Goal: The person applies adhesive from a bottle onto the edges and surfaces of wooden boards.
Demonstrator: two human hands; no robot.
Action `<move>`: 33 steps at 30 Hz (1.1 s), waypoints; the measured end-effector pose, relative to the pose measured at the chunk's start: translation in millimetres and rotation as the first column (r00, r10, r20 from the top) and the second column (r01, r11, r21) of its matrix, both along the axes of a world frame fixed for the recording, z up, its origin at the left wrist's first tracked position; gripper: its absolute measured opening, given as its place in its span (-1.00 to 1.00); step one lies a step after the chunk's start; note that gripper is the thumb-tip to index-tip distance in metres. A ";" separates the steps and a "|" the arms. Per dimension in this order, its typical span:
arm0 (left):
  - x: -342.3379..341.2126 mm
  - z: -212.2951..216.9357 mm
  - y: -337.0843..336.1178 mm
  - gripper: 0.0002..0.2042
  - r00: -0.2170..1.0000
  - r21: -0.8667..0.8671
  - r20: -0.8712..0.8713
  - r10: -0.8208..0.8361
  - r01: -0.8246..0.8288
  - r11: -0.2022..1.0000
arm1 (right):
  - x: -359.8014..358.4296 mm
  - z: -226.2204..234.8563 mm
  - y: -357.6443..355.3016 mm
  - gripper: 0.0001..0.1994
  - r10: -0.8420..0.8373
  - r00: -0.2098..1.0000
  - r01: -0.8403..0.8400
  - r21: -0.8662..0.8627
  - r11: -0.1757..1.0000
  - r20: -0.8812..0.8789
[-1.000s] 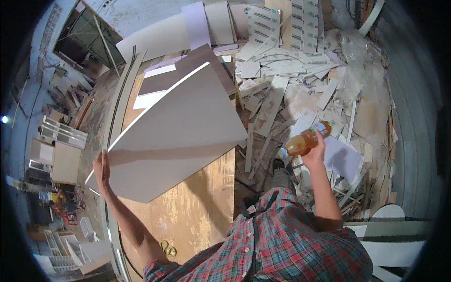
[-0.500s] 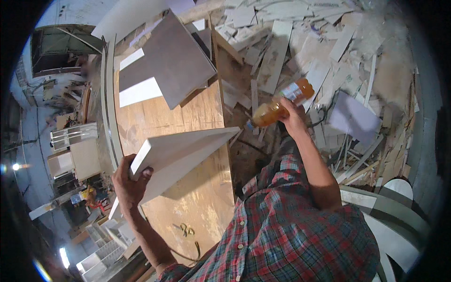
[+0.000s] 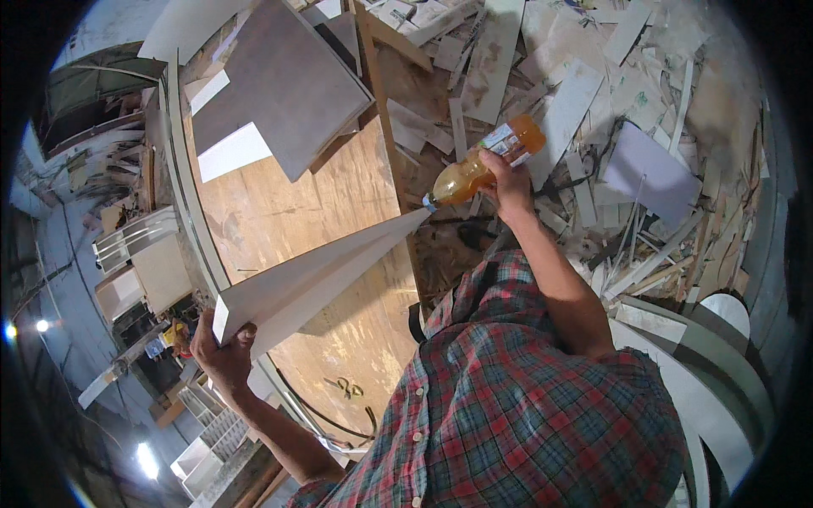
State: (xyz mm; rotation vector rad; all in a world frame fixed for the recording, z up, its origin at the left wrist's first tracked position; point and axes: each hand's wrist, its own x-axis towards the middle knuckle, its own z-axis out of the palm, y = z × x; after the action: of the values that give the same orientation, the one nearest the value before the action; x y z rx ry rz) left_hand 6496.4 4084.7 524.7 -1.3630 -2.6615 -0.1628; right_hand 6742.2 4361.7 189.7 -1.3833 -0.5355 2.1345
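Gripped by its left end, a white board (image 3: 313,279) is tilted over the wooden tabletop, my left hand (image 3: 224,347) closed on it with the thumb pressed against its face. My right hand (image 3: 508,182) is wrapped round a plastic bottle (image 3: 457,184) of amber liquid with a pale label. The bottle lies slanted, its blue-capped neck pointing down and left at the far right corner of the board. Whether the tip touches the board's edge I cannot tell.
Dark brown panels (image 3: 292,89) and white strips lie at the far end of the wooden table (image 3: 254,212). Small scissors (image 3: 345,388) and a dark cable (image 3: 326,419) rest near me. Scrap boards (image 3: 563,118) litter the floor on the right; curved white pieces (image 3: 690,394) stand at lower right.
The bottle and my right hand have shifted left and up a little, its neck now at the board's corner. The board's left end has dropped and the board is turned more on edge.
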 end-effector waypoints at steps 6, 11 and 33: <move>5.6 7.6 -0.5 -0.40 1.000 -0.119 -0.019 0.021 -0.023 0.993 | -6.3 -29.3 -18.7 -0.62 0.004 1.000 -0.005 0.022 1.000 0.021; 15.0 4.5 2.2 -0.40 0.997 -0.026 0.030 0.069 -0.069 0.997 | 0.7 -50.5 -16.3 -0.64 0.041 0.998 -0.036 0.119 0.992 -0.041; 34.9 10.6 6.0 -0.44 0.998 -0.059 0.049 0.042 -0.039 0.997 | 3.8 -39.1 -22.4 -0.60 -0.071 0.997 0.076 0.270 0.960 -0.027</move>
State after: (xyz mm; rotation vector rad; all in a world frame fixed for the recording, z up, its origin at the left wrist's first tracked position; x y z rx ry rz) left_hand 6531.3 4090.7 535.3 -1.3374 -2.7541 -0.1178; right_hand 6746.0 4339.3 150.5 -1.2114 -0.7283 1.9287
